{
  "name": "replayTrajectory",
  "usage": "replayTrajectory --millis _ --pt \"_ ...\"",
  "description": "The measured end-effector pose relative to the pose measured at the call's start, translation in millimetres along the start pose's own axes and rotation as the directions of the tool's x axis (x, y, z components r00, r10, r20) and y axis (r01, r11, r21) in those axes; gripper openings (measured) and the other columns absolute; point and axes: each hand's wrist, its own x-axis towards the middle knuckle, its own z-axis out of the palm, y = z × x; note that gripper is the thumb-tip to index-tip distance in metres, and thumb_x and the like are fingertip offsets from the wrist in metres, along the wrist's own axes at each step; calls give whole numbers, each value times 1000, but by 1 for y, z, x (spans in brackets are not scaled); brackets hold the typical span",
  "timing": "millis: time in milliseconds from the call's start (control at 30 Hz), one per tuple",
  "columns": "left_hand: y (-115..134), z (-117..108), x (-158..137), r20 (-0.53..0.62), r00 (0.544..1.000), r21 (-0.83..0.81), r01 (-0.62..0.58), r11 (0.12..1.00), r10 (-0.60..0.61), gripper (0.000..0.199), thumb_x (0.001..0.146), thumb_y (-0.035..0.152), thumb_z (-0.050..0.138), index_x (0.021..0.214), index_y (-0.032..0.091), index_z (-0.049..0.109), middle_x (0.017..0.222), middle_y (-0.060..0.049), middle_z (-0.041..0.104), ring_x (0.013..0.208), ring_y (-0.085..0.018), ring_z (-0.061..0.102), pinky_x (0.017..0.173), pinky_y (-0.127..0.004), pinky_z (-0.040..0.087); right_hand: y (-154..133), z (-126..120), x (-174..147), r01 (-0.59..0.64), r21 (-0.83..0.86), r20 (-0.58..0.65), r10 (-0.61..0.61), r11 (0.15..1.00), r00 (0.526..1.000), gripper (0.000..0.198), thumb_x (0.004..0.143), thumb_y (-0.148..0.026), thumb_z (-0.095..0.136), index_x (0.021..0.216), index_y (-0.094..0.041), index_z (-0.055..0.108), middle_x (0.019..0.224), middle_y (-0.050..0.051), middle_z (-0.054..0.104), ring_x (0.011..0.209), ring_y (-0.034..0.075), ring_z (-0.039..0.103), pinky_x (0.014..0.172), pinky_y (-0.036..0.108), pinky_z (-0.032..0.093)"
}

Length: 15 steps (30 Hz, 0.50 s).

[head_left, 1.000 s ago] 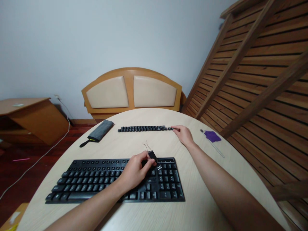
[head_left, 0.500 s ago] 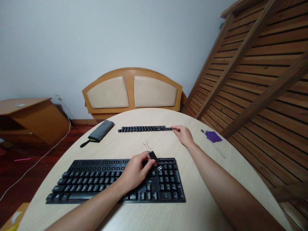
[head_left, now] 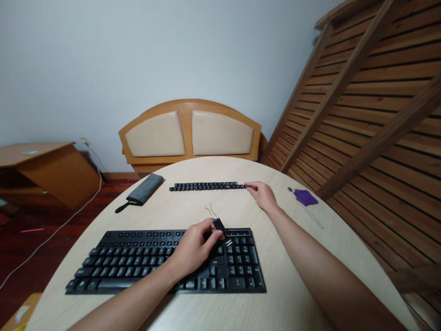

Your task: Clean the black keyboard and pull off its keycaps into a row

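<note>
My left hand (head_left: 198,241) is closed around a keycap puller (head_left: 218,225), a small black block with two thin wires pointing away and two short light prongs at its near end. It is held over the right part of a black keyboard (head_left: 138,261), whose upper rows show bare switch places without caps. Farther back, loose black keycaps (head_left: 203,186) lie lined up in two rows. My right hand (head_left: 263,194) is at the right end of these rows, its fingertips pinched on a small black keycap (head_left: 245,186), mostly hidden by the fingers.
A grey pouch (head_left: 146,189) with a black loop lies at the table's left. On the right are a purple cloth (head_left: 306,197) and a thin brush (head_left: 312,215). The round table (head_left: 292,294) stands before a headboard (head_left: 188,133); wooden slats (head_left: 375,115) lean at the right.
Both hands stay nearly where they were, the left still with the keycap puller and the right at the end of the keycap rows. The whole view has shifted very slightly.
</note>
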Motion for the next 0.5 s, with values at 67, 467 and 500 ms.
replayTrajectory --millis 67,467,500 --pt "0 0 0 2 1000 1 1 1000 -1 20 95 32 51 85 21 65 87 -5 73 84 -20 66 80 -35 50 0 0 0 5 5 1 -5 1000 1000 25 84 -24 62 104 -26 76 103 4 75 88 20 67 80 31 49" --pt "0 -2 1 14 1000 -10 -2 1000 2 21 95 32 51 87 21 66 87 -4 72 84 -19 66 79 -34 49 -13 -9 -1 -6 31 -40 8 999 999 35 81 -25 64 115 -20 70 98 5 72 76 17 64 74 29 49" --pt "0 -2 1 17 1000 -13 -1 1000 1 21 95 32 51 87 20 66 86 -4 72 84 -19 66 79 -33 49 -19 -12 0 -20 33 -48 21 999 999 35 81 -25 64 115 -19 69 96 6 72 74 16 64 72 28 49"
